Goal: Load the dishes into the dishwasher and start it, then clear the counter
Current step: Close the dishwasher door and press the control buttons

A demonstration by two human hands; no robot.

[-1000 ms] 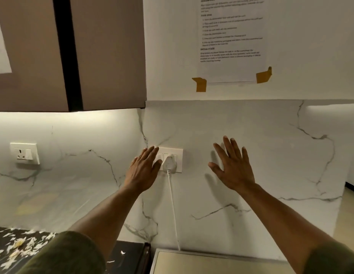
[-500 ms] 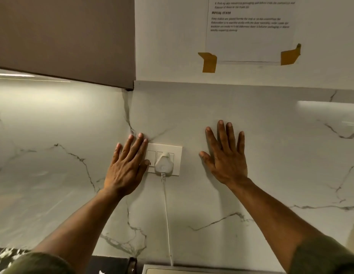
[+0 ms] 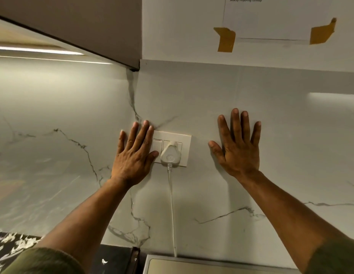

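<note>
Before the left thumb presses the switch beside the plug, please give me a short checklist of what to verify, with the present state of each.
1. White plug seated in the switch plate: ok, it sits flush against the plate.
2. Cord hangs free, down behind the appliance top: ok.
3. Left hand at the switch: ok, thumb tip touches the leftmost rocker, fingers straight.
4. Right hand clear of the plate: ok, flat on the marble wall, apart from it.
5. Switch already on or off: cannot tell.
6. Dishwasher loaded and closed: cannot tell, not in view.
</note>
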